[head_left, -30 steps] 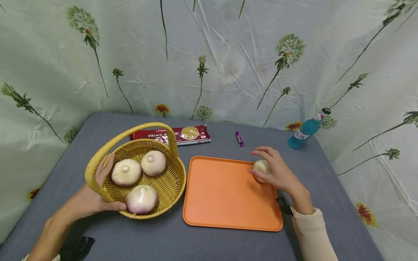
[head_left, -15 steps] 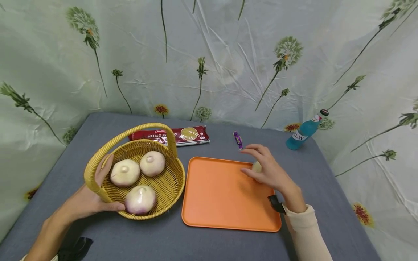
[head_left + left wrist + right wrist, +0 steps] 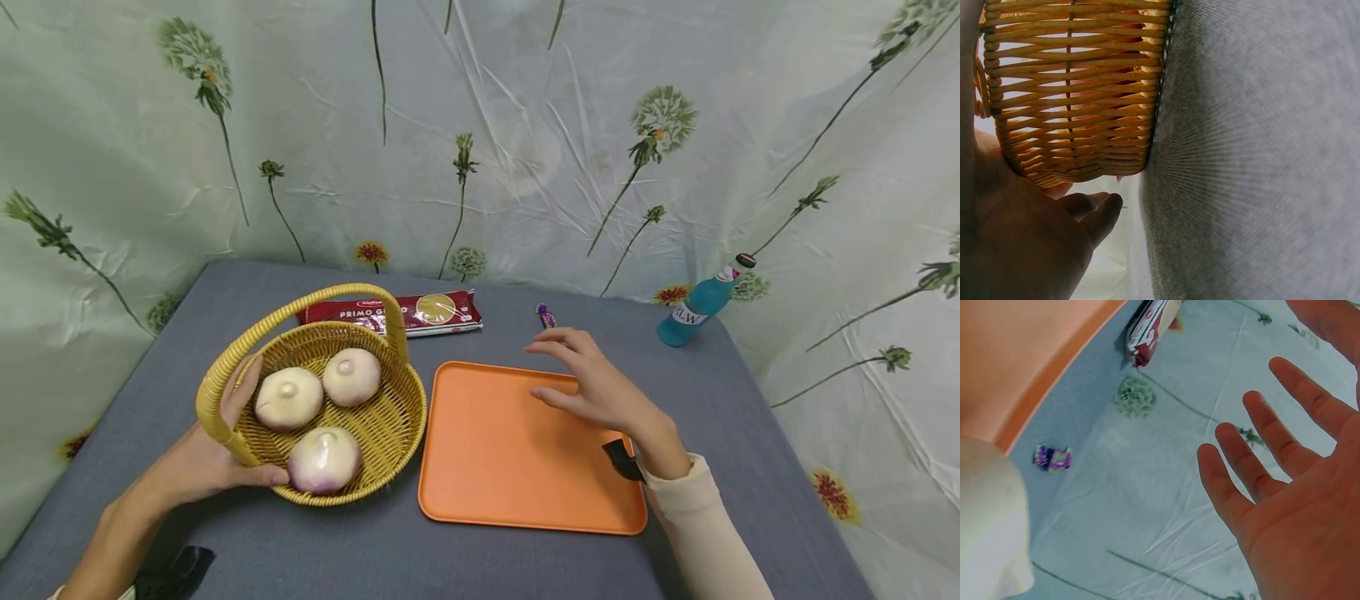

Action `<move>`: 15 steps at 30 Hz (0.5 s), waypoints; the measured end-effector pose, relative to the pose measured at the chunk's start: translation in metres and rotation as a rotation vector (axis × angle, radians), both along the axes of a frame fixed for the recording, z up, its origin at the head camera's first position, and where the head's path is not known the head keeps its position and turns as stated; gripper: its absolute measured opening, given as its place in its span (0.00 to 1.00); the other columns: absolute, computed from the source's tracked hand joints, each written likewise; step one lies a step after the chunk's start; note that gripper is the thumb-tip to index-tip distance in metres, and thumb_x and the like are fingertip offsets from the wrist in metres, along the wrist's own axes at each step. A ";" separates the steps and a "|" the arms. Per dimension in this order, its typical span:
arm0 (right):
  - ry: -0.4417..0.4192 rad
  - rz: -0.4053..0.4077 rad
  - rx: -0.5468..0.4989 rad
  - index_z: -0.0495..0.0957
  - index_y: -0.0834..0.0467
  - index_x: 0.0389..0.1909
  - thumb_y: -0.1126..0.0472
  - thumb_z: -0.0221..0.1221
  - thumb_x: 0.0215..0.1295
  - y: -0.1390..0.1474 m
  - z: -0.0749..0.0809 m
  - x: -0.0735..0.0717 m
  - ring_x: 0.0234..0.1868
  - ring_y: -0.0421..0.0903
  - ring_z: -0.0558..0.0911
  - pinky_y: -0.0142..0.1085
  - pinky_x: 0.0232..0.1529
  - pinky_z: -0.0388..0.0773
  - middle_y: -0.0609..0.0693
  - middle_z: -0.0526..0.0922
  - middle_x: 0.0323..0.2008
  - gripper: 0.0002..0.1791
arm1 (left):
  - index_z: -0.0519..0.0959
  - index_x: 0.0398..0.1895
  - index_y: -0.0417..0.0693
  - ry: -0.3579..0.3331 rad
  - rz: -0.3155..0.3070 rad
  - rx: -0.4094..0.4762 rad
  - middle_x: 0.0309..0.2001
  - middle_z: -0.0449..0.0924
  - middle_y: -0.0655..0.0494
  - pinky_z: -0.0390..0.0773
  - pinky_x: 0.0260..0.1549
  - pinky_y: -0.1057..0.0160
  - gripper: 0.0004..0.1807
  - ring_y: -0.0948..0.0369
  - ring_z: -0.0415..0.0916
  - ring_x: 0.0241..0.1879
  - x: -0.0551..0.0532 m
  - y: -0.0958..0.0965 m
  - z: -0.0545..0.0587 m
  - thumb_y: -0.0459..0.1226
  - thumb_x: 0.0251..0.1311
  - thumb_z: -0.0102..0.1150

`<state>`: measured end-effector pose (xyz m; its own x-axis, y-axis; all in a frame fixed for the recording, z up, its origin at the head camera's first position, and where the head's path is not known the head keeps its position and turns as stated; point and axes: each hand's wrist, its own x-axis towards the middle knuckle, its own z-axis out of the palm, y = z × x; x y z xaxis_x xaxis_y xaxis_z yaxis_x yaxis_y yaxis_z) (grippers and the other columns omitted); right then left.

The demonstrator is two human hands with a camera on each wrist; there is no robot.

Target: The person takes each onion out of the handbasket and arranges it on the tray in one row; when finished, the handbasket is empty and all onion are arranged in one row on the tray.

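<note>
A yellow wicker basket (image 3: 408, 400) with an arched handle holds three white turnips with purple tinges: one at left (image 3: 288, 398), one behind (image 3: 352, 377), one in front (image 3: 325, 460). My left hand (image 3: 202, 458) holds the basket's left side, thumb along the near wall and fingers beyond the handle. Over the right part of an orange tray (image 3: 517, 467) hovers my right hand (image 3: 596, 387), fingers spread and nothing in them. The head view hides another pale turnip (image 3: 988, 519) behind this hand; the right wrist view shows part of it.
Behind the basket lies a red pasta packet (image 3: 442, 310). A purple-wrapped candy (image 3: 545, 315) is beyond the tray's far edge. At the back right stands a blue bottle (image 3: 693, 308). A flowered sheet (image 3: 525, 167) hangs behind the grey-covered table (image 3: 360, 550).
My right hand has moved left, away from the turnip at the tray's far right corner, and now blocks it from the head view. The left hand and basket stay put.
</note>
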<state>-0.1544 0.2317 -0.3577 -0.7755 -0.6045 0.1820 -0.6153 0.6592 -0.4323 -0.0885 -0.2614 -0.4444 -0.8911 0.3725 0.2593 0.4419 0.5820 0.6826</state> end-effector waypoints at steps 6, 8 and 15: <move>-0.012 0.071 0.018 0.74 0.51 0.65 0.53 0.66 0.66 -0.011 0.012 -0.001 0.68 0.52 0.63 0.54 0.66 0.65 0.51 0.69 0.65 0.27 | 0.31 0.81 0.44 0.006 -0.002 0.006 0.79 0.28 0.32 0.30 0.63 0.80 0.83 0.49 0.25 0.78 0.000 0.000 0.000 0.43 0.28 0.86; -0.016 0.089 0.025 0.74 0.50 0.65 0.52 0.65 0.67 -0.015 0.015 -0.002 0.68 0.51 0.64 0.53 0.66 0.65 0.51 0.70 0.65 0.27 | 0.31 0.81 0.44 0.012 -0.005 0.003 0.79 0.28 0.32 0.30 0.64 0.80 0.83 0.49 0.25 0.78 -0.001 0.000 0.000 0.44 0.28 0.86; -0.025 0.147 0.046 0.74 0.52 0.65 0.51 0.64 0.68 -0.027 0.024 -0.004 0.67 0.50 0.64 0.52 0.67 0.65 0.50 0.70 0.65 0.26 | 0.32 0.81 0.43 0.027 -0.014 0.008 0.77 0.31 0.27 0.32 0.64 0.81 0.83 0.56 0.26 0.78 -0.002 0.000 -0.001 0.43 0.28 0.87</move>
<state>-0.1587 0.2049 -0.3341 -0.6822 -0.7190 0.1330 -0.6958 0.5824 -0.4203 -0.0905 -0.2618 -0.4455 -0.8786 0.3822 0.2864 0.4681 0.5701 0.6752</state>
